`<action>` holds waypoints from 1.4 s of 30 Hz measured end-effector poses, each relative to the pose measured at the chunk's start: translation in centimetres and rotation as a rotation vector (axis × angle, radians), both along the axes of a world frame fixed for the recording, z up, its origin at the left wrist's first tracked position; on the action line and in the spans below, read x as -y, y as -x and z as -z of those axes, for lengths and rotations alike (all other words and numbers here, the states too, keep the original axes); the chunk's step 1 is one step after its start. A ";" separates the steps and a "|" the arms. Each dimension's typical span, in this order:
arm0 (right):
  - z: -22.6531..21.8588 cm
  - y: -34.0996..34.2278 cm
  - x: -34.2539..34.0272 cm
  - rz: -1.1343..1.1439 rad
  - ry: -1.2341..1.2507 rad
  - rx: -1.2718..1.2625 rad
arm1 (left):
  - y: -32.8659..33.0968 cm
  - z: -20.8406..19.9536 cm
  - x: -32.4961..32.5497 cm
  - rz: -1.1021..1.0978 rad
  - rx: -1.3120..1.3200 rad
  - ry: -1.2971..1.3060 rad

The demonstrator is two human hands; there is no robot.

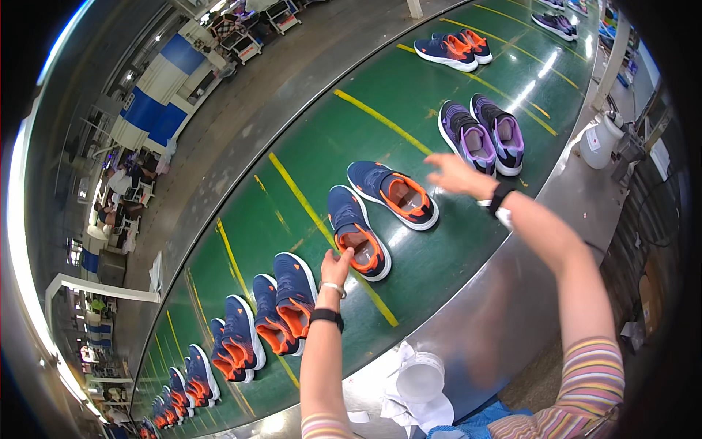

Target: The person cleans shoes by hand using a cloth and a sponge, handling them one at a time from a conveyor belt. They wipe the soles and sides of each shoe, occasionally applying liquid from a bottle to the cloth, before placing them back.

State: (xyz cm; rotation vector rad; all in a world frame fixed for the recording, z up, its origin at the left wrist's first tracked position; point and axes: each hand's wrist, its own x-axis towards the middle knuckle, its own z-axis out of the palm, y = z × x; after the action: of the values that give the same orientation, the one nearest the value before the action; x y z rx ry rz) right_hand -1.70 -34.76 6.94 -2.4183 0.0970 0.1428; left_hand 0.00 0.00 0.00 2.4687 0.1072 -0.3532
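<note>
A pair of navy sneakers with orange lining and white soles rests on a green conveyor belt (409, 289) in front of me. My left hand (336, 269) pinches the collar edge of the left sneaker (356, 233) near its heel. Beside it lies the right sneaker (393, 194), toe pointing away and to the left. My right hand (459, 175) is stretched out with fingers apart, just beyond that sneaker's heel and holding nothing. Close to its fingertips stands a pair of black and purple sneakers (475, 139).
More navy and orange sneakers (279, 300) line the belt to the left; another pair (453, 50) sits farther up. Yellow lines (380, 121) cross the belt. White paper and a tape roll (420, 380) lie on the metal edge (468, 336) near me. A white bottle (601, 140) stands at right.
</note>
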 end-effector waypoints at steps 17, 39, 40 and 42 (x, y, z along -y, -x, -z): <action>-6.6 12.7 -12.7 0.067 -1.684 -0.414 | 14.9 -15.2 -6.1 -0.267 -0.560 1.038; -0.8 38.5 -70.9 -0.541 -0.558 -0.393 | 50.5 -7.7 -61.7 -0.877 -0.049 0.555; -0.8 38.9 -73.4 -0.631 -0.560 -0.419 | 51.5 -7.8 -64.3 -0.854 -0.068 0.442; 2.0 39.9 -76.9 -0.829 -0.683 -0.374 | 52.8 -7.3 -68.0 -0.851 0.039 0.328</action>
State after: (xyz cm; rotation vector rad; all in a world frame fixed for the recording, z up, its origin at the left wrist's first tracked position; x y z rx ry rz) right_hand -41.59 42.14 4.95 -1.5929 -0.6823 0.8496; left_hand -52.78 68.02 7.32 1.8896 0.9591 0.0513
